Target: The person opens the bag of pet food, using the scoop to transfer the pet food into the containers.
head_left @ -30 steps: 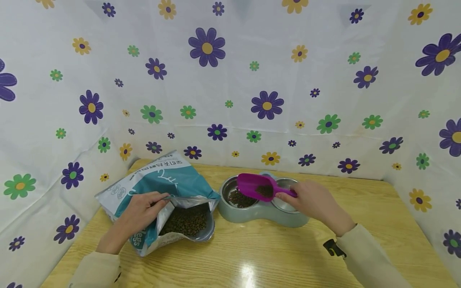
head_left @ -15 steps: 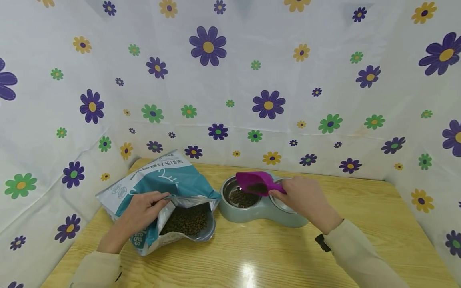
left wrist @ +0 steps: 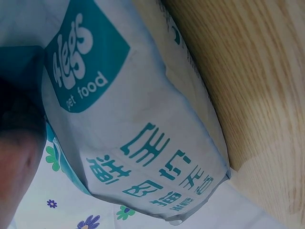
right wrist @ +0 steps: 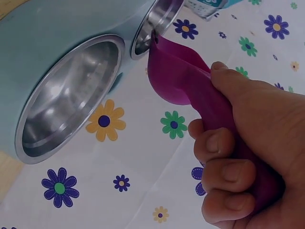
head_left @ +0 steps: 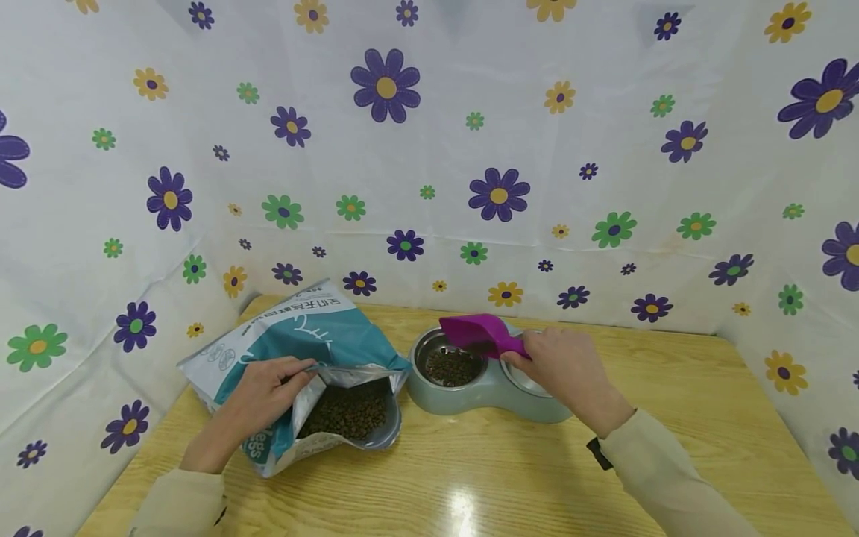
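My right hand (head_left: 560,369) grips the handle of a magenta scoop (head_left: 475,330), fingers wrapped round it in the right wrist view. The scoop is tipped over the left steel bowl of a pale green double pet feeder (head_left: 439,404), where brown kibble (head_left: 452,368) lies. Bare metal shows inside the feeder's right bowl (right wrist: 71,100). On the left, my left hand (head_left: 268,391) pinches the upper edge of an open blue-and-white pet food bag (head_left: 342,332). More kibble (head_left: 349,414) fills its mouth, which faces the front right.
All of this rests on a light wooden table (head_left: 523,477). A white sheet with printed flowers (head_left: 429,149) hangs behind it and along both sides. The bag's corner lies right beside the feeder's left end.
My right hand has shifted left and turned the scoop over the left bowl. Kibble seen in the scoop earlier is mostly out of sight. My left hand and the bag stay put.
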`<state>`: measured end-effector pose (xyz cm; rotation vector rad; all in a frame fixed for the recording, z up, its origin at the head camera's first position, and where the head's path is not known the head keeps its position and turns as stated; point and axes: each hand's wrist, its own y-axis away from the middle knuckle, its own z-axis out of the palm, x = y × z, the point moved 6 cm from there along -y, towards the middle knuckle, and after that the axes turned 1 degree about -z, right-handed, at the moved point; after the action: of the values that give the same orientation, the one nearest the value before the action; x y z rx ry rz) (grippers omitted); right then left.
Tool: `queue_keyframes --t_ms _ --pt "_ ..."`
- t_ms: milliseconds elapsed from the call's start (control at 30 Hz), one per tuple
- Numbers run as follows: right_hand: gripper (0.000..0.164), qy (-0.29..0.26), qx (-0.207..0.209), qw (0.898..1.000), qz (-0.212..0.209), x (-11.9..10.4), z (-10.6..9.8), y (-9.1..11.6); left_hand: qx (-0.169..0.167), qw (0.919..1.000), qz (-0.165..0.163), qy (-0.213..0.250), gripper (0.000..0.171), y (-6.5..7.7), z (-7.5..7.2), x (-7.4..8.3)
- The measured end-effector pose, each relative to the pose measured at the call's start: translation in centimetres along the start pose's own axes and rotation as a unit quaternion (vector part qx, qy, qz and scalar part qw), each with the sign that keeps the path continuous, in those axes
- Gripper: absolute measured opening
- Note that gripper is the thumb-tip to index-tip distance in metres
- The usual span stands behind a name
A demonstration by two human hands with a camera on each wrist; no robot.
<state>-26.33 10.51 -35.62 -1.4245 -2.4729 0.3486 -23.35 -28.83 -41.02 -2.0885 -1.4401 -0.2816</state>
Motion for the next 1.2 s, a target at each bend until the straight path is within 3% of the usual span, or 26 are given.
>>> queue_keyframes --t_ms 333,633,767,900,1200 --pt "0.057 0.051 0.052 0.997 -0.033 -0.8 0.2 0.4 0.002 1.0 0.007 0.005 0.025 0.0 0.1 0.0" --pt "0.052 0.063 0.053 0.996 -0.035 -1.2 0.7 0.6 0.001 0.9999 0.009 0.006 0.025 0.0 0.2 0.0" --pt "0.049 0.012 0.041 0.999 -0.014 -0.5 0.8 0.8 0.006 0.9998 0.014 0.01 0.025 0.0 0.1 0.0" --pt "0.048 -0.072 0.005 0.997 0.025 0.7 1.4 1.3 0.006 0.9998 0.018 0.01 0.025 0.0 0.2 0.1" --pt "0.052 -0.249 -0.087 0.961 0.086 2.5 2.8 3.1 0.003 0.9999 0.012 -0.003 0.025 0.0 0.1 0.2"
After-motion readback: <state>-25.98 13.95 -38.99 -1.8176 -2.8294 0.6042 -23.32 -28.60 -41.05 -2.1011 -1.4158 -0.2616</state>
